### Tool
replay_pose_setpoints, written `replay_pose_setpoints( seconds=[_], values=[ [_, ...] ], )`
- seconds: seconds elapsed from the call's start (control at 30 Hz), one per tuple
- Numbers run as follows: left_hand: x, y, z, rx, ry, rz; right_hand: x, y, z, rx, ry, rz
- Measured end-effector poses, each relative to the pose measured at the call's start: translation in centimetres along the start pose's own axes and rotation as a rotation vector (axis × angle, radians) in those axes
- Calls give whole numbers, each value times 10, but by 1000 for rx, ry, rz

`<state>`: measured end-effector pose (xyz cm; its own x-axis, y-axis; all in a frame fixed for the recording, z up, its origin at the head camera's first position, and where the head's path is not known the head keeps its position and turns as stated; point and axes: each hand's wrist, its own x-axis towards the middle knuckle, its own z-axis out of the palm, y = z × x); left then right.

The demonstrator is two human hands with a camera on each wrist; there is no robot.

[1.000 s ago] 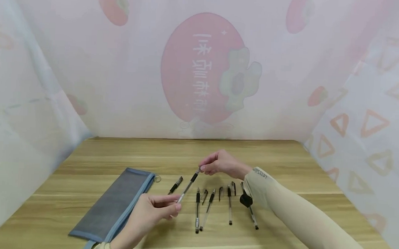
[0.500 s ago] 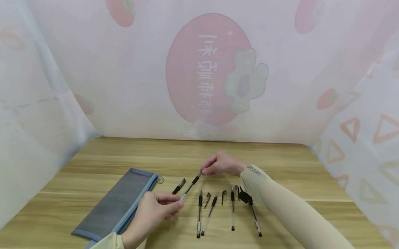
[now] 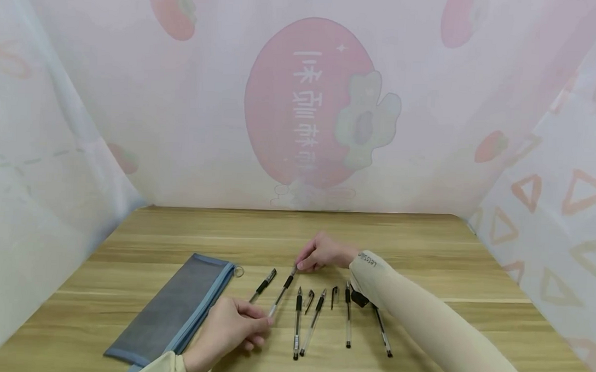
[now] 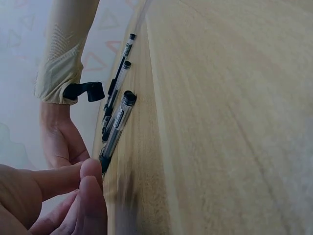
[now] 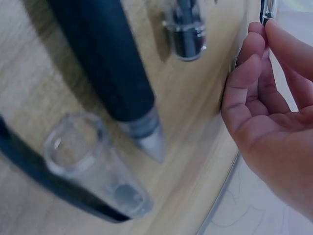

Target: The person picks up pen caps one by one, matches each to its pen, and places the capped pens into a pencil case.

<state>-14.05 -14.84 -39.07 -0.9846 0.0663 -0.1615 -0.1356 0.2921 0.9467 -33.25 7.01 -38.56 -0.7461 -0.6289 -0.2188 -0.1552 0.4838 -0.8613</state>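
Note:
Between my hands slants a gel pen [image 3: 288, 282] with a black grip. My left hand [image 3: 234, 323] pinches its clear rear end between thumb and index finger. At the pen's upper end, my right hand [image 3: 322, 252] pinches with thumb and fingertips, partly hiding that end; I cannot tell whether a cap is on it. Right of it lie uncapped gel pens [image 3: 298, 323], points away from me, with loose clear caps [image 3: 309, 301] among them. In the right wrist view, a pen's metal tip [image 5: 151, 142] and a clear cap [image 5: 93, 161] are close up.
A grey mesh zip pouch [image 3: 175, 307] with blue edging lies left, beside my left forearm. Another gel pen [image 3: 263, 286] rests between pouch and held pen. One more pen [image 3: 382, 331] lies partly under my right sleeve. A printed cloth [image 3: 206, 122] hangs behind the wooden table [image 3: 218, 221].
My hands and the pen between them have come lower, towards the table. The right hand has shifted slightly left and nearer to me. Both hands keep their pinch.

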Motion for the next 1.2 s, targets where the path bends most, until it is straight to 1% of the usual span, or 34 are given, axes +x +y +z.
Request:
replay_pose_setpoints(
  seconds=[0.1,0.23,0.37,0.57,0.73,0.83,0.93,1.03,1.2],
  values=[
    [0,-2,0,4,-38,-37,2,0,1,-34,-8,-3],
    [1,-5,0,-13,-65,-84,4,1,3,-80,-19,-3],
    [1,-7,0,-38,-76,-119,5,1,4,-103,-23,-5],
    [2,-6,0,-47,-64,-151,4,-2,6,-90,-31,-17],
    [4,-7,1,-55,-74,-166,5,0,5,-78,-35,-13],
    [4,-8,1,-61,-82,-168,5,2,4,-62,-38,-11],
    [5,-8,0,-77,-88,-156,5,4,1,-39,-42,-18],
    [6,-9,-2,-100,-92,-130,3,4,-3,-31,-35,-32],
    [8,-8,0,-115,-85,-73,-7,5,-14,-62,14,-82]
  ],
)
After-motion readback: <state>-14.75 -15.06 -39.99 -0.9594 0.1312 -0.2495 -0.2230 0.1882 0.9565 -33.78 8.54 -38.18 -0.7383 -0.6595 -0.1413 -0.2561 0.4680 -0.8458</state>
